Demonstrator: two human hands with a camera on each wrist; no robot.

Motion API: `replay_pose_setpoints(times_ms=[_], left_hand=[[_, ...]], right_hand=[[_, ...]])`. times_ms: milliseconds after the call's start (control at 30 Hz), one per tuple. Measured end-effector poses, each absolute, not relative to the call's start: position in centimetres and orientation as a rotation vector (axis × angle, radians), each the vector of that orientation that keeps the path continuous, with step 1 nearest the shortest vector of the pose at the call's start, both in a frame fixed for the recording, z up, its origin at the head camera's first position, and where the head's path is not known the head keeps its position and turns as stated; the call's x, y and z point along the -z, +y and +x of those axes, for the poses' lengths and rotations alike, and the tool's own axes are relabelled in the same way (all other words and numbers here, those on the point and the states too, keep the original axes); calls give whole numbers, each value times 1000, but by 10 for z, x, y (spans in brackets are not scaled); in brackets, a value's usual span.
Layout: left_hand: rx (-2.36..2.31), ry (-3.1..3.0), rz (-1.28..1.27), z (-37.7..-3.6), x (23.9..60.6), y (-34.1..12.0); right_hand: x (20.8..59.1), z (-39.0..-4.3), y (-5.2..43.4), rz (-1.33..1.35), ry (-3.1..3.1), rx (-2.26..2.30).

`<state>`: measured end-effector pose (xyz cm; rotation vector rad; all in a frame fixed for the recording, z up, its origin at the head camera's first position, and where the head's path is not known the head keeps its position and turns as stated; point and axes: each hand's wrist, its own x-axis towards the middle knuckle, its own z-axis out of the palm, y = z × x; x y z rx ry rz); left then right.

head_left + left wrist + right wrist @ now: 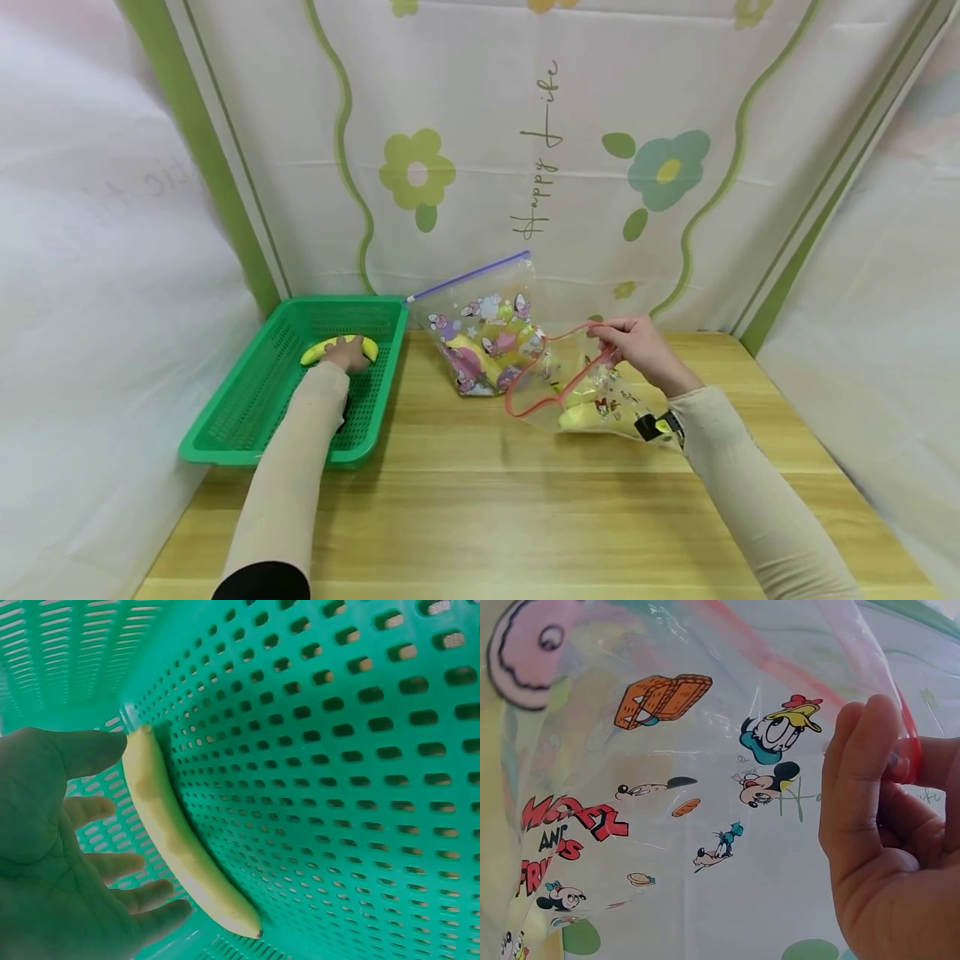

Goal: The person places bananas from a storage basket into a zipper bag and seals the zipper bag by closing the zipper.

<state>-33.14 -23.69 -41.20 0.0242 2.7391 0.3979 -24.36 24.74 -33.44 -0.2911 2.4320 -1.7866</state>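
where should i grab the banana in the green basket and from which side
Grip the banana around its thicker middle, coming from above with fingers on one long side and thumb on the other. It lies flat on the basket floor near the far wall, so its ends taper and the far side looks cramped.

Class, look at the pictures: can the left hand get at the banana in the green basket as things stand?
Probably yes. The left hand is already inside the green basket, its thumb touching the banana, fingers spread beside it, and nothing lies between them.
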Motion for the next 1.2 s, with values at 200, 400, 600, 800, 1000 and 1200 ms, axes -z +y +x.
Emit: replay_pose_setpoints(times_ms=[200, 400, 600, 800, 1000, 1200], left_hand=[[-347, 2715, 70, -338, 420, -237], [-297, 2674, 126, -345, 430, -239], [-321, 2704, 93, -346, 427, -238], [-290, 2711, 87, -344, 419, -239], [-222, 2761, 108, -344, 417, -238], [-222, 2794, 74, -348, 426, -243]], right_hand=[[334, -243, 247, -305, 2446, 1770], [334, -243, 247, -309, 2445, 1766], [334, -243, 247, -305, 2451, 1760], [334, -244, 247, -287, 2446, 1763], [333, -244, 247, -281, 2449, 1764], [334, -244, 248, -282, 2439, 1769]])
